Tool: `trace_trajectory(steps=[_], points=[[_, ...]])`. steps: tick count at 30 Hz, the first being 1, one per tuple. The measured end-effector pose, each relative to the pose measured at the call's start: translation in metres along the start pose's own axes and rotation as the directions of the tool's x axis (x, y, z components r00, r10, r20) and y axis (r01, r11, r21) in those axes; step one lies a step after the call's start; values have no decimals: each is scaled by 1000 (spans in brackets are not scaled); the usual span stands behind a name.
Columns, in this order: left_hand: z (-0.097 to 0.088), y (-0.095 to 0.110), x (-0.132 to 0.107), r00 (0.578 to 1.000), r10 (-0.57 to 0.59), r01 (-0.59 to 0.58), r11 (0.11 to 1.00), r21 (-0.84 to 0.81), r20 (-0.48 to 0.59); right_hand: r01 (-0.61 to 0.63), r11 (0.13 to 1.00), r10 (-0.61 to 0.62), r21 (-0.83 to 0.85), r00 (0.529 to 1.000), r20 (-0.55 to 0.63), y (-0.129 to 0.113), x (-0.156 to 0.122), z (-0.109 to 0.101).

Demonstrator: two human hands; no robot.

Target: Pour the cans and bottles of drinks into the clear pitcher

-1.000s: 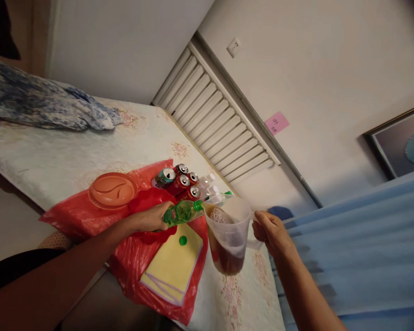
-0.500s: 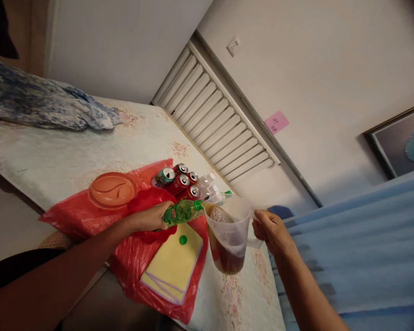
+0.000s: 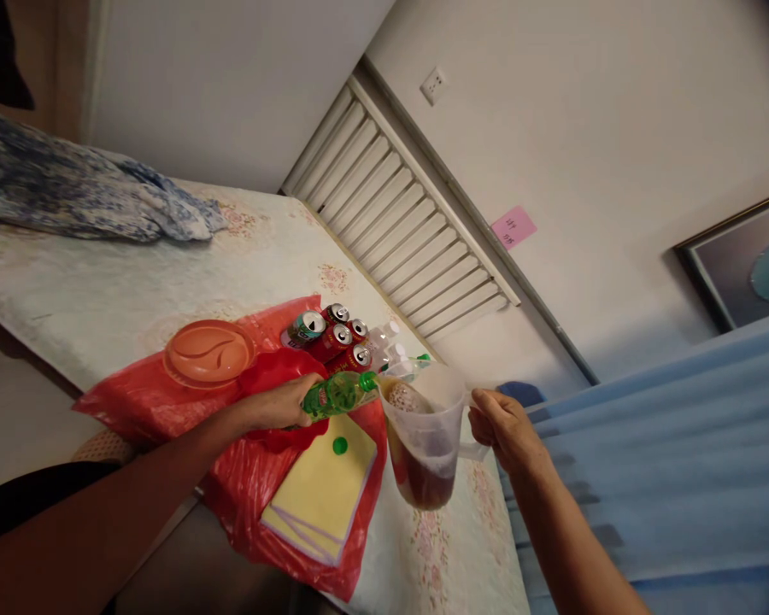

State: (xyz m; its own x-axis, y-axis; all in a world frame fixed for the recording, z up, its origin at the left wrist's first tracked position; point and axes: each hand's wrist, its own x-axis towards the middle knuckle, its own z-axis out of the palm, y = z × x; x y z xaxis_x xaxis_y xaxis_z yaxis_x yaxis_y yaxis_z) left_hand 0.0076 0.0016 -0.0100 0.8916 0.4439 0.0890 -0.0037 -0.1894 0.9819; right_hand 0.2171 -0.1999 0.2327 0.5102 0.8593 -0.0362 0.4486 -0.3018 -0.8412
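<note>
My left hand (image 3: 285,404) is wrapped round a green plastic bottle (image 3: 337,395), whose uncapped mouth meets the lip of a clear plastic pitcher (image 3: 426,436). My right hand (image 3: 500,427) grips the pitcher by its handle. The pitcher is tipped toward the bottle, and its brown, foamy liquid reaches the lip; whether any is flowing I cannot tell. Below the bottle lie a red scalloped dish (image 3: 275,371), partly hidden by my left hand, and a folded yellow cloth (image 3: 324,495) with a green bottle cap (image 3: 340,446) on it.
Several drink cans (image 3: 337,337) and clear bottles (image 3: 388,337) stand behind the bottle. An orange divided bowl (image 3: 210,353) rests on red plastic sheeting (image 3: 237,504) over the floral tablecloth (image 3: 429,555). A radiator (image 3: 403,205) and blue curtain (image 3: 666,461) border the table; patterned fabric (image 3: 90,188) lies far left.
Both hands, the bottle and the pitcher stay nearly in place. The foam patch at the pitcher's lip looks slightly different.
</note>
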Motion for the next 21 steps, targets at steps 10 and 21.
trace_trajectory(steps=[10,21], points=[[1,0,1,1000,8,-8,1000,16,-15,-16,1000,15,-18,999,-36,-8,-1,7],[1,4,-2,1000,11,-11,1000,-9,-24,-36,999,35,-19,998,-47,-11,-1,9]])
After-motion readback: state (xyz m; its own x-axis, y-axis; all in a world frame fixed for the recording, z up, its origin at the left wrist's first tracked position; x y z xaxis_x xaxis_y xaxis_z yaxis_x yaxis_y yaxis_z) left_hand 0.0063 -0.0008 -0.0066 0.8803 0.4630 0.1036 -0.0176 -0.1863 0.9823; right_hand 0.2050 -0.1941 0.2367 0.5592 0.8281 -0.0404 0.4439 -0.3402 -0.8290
